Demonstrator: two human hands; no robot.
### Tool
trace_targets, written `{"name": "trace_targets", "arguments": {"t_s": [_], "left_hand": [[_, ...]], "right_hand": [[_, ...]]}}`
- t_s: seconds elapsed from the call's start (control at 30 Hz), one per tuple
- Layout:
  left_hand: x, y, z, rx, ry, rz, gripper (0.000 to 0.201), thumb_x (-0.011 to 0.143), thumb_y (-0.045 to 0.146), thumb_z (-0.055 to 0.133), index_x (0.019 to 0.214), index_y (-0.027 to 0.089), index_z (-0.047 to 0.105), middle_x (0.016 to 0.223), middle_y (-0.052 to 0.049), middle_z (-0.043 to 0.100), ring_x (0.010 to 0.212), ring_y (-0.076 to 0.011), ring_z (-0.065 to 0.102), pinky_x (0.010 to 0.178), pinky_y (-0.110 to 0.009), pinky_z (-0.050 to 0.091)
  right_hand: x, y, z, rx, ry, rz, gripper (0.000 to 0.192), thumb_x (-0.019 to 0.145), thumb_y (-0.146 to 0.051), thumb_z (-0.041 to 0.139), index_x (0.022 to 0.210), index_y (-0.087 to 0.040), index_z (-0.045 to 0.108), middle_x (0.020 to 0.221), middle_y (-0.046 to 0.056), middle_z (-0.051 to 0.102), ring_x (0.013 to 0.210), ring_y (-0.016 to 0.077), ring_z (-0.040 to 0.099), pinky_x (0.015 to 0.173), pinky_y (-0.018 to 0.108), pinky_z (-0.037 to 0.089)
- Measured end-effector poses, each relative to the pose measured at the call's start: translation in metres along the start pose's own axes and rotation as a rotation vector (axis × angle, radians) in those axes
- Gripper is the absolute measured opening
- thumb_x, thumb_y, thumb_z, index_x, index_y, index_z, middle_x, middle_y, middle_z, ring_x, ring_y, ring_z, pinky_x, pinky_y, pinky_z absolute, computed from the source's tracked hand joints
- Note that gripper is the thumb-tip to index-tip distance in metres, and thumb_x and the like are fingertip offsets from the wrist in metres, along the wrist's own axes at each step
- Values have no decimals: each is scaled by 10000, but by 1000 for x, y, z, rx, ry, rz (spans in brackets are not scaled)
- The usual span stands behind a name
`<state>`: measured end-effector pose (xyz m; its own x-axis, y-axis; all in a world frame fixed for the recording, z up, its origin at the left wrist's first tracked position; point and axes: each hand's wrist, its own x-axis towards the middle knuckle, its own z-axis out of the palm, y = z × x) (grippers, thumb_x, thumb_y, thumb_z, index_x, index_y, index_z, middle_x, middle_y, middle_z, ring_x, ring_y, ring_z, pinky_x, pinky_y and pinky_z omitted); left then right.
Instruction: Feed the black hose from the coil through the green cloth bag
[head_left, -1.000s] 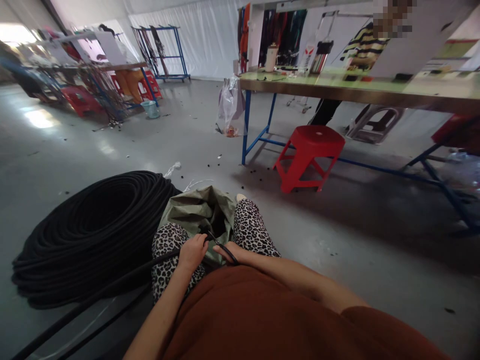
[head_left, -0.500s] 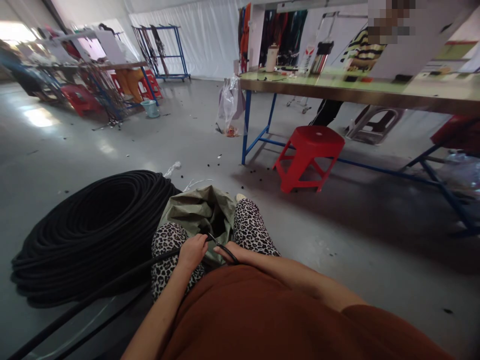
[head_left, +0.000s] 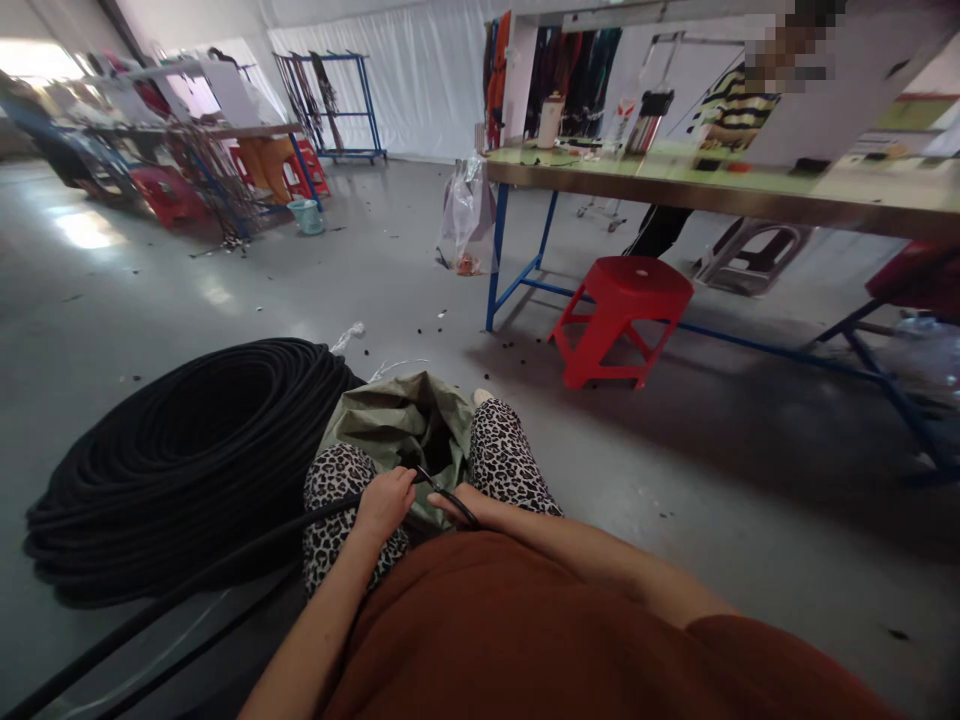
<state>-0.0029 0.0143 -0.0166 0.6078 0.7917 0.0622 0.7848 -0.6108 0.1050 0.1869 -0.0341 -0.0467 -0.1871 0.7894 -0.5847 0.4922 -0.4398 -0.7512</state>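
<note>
1. I am sitting low on the grey floor [head_left: 225, 300], looking down at my lap. My left hand [head_left: 384, 503] is curling around a black hose [head_left: 225, 565], fingers wrapped closed on it just above my left knee.

2. My right hand [head_left: 466, 505] is resting just beside the left, over my right thigh, with a thin dark loop of the hose's end [head_left: 450, 492] arching across it. My fingers are lying fairly flat and close together; I cannot tell whether they are actually pinching the loop.

3. Compared with a second ago, almost nothing is changing: both hands are staying where they were and only my view is drifting slightly. I am judging that the work is pausing at this same grip (no fresh length seems to be coming through).

4. The hose's long axis is running diagonally, from the lower left edge of my view up and right to my left hand, its end pointing toward the open mouth of a green sack [head_left: 397, 425] sitting between my knees.

5. A big coil of black hose [head_left: 187, 450] is lying on the floor, touching the sack's left side.

6. Farther off, a red stool [head_left: 619, 315] is standing beneath the near edge of a long workbench [head_left: 712, 190].
</note>
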Motion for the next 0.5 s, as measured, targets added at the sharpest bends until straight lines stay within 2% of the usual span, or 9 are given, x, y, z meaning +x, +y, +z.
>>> {"name": "trace_targets", "arguments": {"t_s": [0.1, 0.2, 0.4, 0.5], "left_hand": [[0, 0, -2, -29, -5, -14, 252, 875, 208, 512, 1082, 223, 655, 988, -57, 711, 884, -185, 668, 776, -295, 496], [0, 0, -4, -44, -6, -15, 250, 876, 209, 511, 1079, 228, 655, 996, -54, 712, 901, -177, 666, 791, -286, 496], [1, 0, -2, -35, 15, -14, 247, 881, 218, 510, 1079, 221, 658, 976, -59, 714, 877, -191, 668, 765, -297, 495], [1, 2, 0, 1, -4, -26, 259, 892, 215, 493, 1093, 205, 656, 977, -72, 714, 872, -201, 667, 759, -310, 487]], "right_hand": [[3, 1, 2, 3, -3, 68, 553, 905, -600, 519, 600, -145, 602, 579, 44, 583, 553, 141, 547, 545, 242, 452], [-1, -4, 1, -24, 2, 74, 551, 909, -602, 510, 618, -144, 607, 591, 49, 586, 577, 150, 560, 549, 243, 452], [-10, -14, -2, -298, 63, -35, 547, 925, -588, 485, 670, -141, 670, 674, 95, 647, 828, 255, 663, 713, 288, 496], [-8, -13, -1, -267, 56, -66, 513, 939, -550, 484, 711, -136, 684, 736, 119, 678, 935, 293, 669, 786, 316, 498]]}}
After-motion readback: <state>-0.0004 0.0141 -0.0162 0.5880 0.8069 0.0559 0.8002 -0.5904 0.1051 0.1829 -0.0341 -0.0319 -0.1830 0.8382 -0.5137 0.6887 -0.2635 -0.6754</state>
